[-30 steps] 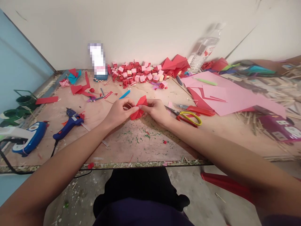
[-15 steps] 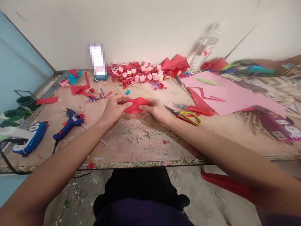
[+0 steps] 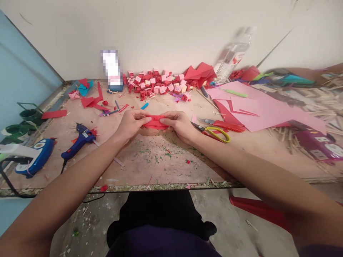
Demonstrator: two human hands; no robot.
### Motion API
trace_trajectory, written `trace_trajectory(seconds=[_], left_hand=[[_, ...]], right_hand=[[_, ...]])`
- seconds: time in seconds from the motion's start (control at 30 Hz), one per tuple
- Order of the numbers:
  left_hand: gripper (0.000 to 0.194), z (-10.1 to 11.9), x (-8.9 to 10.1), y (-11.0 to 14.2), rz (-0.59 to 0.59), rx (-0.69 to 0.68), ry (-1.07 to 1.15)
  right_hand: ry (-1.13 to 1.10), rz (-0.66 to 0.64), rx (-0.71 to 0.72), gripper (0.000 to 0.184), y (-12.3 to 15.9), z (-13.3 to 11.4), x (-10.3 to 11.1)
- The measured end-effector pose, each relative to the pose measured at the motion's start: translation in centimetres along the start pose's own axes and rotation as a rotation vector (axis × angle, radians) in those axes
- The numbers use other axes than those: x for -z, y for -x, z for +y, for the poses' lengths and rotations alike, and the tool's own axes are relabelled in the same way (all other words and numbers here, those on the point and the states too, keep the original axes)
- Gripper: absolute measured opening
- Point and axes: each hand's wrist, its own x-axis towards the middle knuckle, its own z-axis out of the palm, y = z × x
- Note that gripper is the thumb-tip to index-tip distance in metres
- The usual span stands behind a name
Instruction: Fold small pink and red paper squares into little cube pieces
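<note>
A folded piece of red paper (image 3: 155,122) lies low over the middle of the wooden tabletop (image 3: 160,164). My left hand (image 3: 131,125) pinches its left end with fingers closed. My right hand (image 3: 180,125) grips its right end the same way, thumb on top. The paper is pressed into a flat, narrow strip between both hands. Much of it is hidden by my fingers.
Scissors with yellow and red handles (image 3: 214,132) and a red cutter (image 3: 225,125) lie just right of my right hand. A blue glue gun (image 3: 79,140) lies to the left. Pink sheets (image 3: 257,107), small paper cubes (image 3: 158,85), a plastic bottle (image 3: 230,55) and scraps fill the back.
The red paper stood up as a pointed shape between my fingers; both hands have lowered it and pressed it flat into a narrow strip.
</note>
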Motion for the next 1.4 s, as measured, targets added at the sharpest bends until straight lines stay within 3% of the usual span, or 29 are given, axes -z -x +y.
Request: trace_trajectory(seconds=[0.27, 0.4, 0.57, 0.73, 0.83, 1.17, 1.4], left_hand=[[0.021, 0.16, 0.03, 0.1, -0.028, -0.011, 0.026], [0.022, 0.32, -0.1, 0.26, -0.012, -0.084, -0.015], [0.022, 0.68, -0.15, 0.45, -0.02, -0.101, -0.058], [0.023, 0.72, -0.15, 0.37, 0.004, -0.117, -0.078], [0.027, 0.57, -0.18, 0.35, -0.004, -0.141, -0.13], [0.024, 0.4, -0.26, 0.38, -0.093, -0.037, -0.066], [0.028, 0.2, -0.25, 0.25, -0.056, -0.087, -0.083]], right_hand=[[-0.039, 0.002, -0.009, 0.02, -0.17, 0.16, 0.2], [-0.046, 0.017, -0.009, 0.019, -0.3, 0.3, 0.24], [-0.016, -0.009, -0.004, 0.019, -0.14, 0.15, 0.29], [0.045, -0.058, -0.035, 0.031, 0.13, -0.39, 0.29], [0.089, -0.051, -0.027, 0.028, 0.22, -0.52, 0.16], [0.075, -0.04, 0.022, 0.021, -0.06, 0.17, 0.2], [0.102, 0.0, 0.014, 0.024, -0.04, -0.02, -0.02]])
